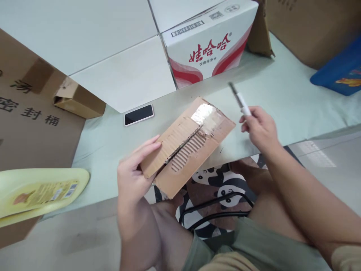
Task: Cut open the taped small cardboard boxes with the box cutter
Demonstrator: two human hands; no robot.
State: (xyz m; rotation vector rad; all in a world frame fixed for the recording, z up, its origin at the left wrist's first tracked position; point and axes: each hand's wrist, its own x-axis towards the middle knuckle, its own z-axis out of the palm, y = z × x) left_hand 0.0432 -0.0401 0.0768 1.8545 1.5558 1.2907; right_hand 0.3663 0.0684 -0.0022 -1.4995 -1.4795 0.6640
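Left hand [134, 175]: fingers moderately parted, gripping the near-left end of a torn, taped cardboard box [169, 141]. The box is tilted over the front edge of the pale green tablecloth [293, 109]; contact beneath cannot be determined. Right hand [262, 128]: fingers curled closed around a white-handled cutter [245, 109], blurred dark tip pointing away, apart from the box.

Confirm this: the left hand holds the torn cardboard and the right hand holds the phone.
Not quite: in the head view, the right hand holds a slim white-and-grey tool, not the phone. The left hand does hold the torn cardboard.
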